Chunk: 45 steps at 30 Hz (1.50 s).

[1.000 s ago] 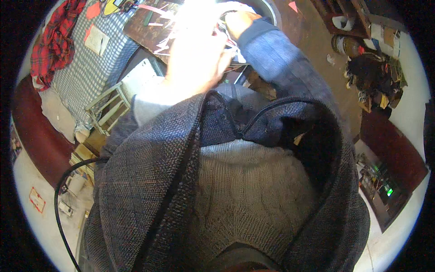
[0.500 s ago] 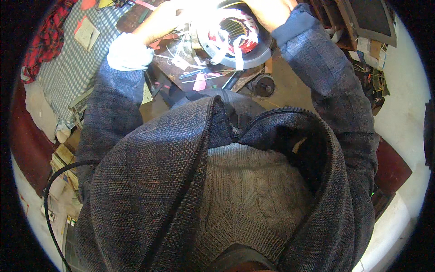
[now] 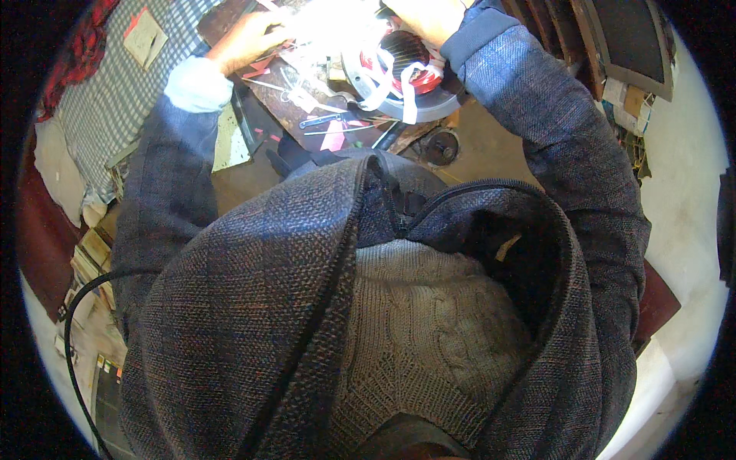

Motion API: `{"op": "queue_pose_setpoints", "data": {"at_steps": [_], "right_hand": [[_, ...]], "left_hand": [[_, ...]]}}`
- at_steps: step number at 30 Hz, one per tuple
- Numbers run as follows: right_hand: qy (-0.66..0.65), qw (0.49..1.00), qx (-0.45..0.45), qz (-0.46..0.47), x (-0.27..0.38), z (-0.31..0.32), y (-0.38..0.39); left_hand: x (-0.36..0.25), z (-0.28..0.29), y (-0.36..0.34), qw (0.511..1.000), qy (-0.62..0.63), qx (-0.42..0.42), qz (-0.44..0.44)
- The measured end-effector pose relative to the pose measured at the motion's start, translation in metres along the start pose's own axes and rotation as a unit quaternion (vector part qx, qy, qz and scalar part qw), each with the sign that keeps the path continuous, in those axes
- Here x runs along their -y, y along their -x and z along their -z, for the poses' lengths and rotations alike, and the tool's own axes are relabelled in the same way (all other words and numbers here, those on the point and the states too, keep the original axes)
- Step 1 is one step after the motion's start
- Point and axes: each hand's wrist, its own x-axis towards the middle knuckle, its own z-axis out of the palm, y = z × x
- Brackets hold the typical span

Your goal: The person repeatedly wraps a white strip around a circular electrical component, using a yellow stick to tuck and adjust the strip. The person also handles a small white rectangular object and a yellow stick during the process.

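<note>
At the top, a dark metal ring-shaped part [image 3: 437,100] holds red windings [image 3: 433,77] with white tapes over them on a cluttered wooden bench [image 3: 261,100]. My left hand [image 3: 253,38] is left of it, fingers curled at the edge of a strong glare; what they grip, if anything, I cannot make out. My right hand [image 3: 429,19] is at the back of the ring, its fingertips hidden by glare and the top edge. A knife [image 3: 322,120], pink paper [image 3: 332,135] and thin pale strips lie in front of the ring.
A checked cloth [image 3: 115,115] with a notebook [image 3: 146,38] and a red plaid garment [image 3: 77,69] is at the left. A dark round object [image 3: 441,146] sits below the bench, right of centre. Wooden furniture [image 3: 606,38] stands at the upper right.
My hands have moved apart since a second ago, uncovering the ring. In the last half second my left hand has shifted slightly left and my right hand a little left.
</note>
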Motion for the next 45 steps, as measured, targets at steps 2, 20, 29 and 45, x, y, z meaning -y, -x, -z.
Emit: {"op": "queue_pose_setpoints", "data": {"at_steps": [2,20,29,45], "right_hand": [[-0.048,0.999,-0.009,0.010,0.002,-0.003,-0.002],[-0.379,0.907,-0.022,-0.184,0.006,-0.032,0.034],[-0.279,0.915,0.066,-0.285,0.002,-0.032,0.047],[-0.344,0.881,-0.014,-0.324,0.042,-0.020,0.056]], "left_hand": [[-0.001,-0.003,0.021,0.997,0.034,-0.027,0.058],[-0.237,-0.063,0.065,0.988,0.118,0.101,0.021],[-0.244,-0.074,0.055,0.980,0.162,0.113,0.034],[-0.250,-0.091,0.048,0.986,0.082,0.105,-0.096]]}}
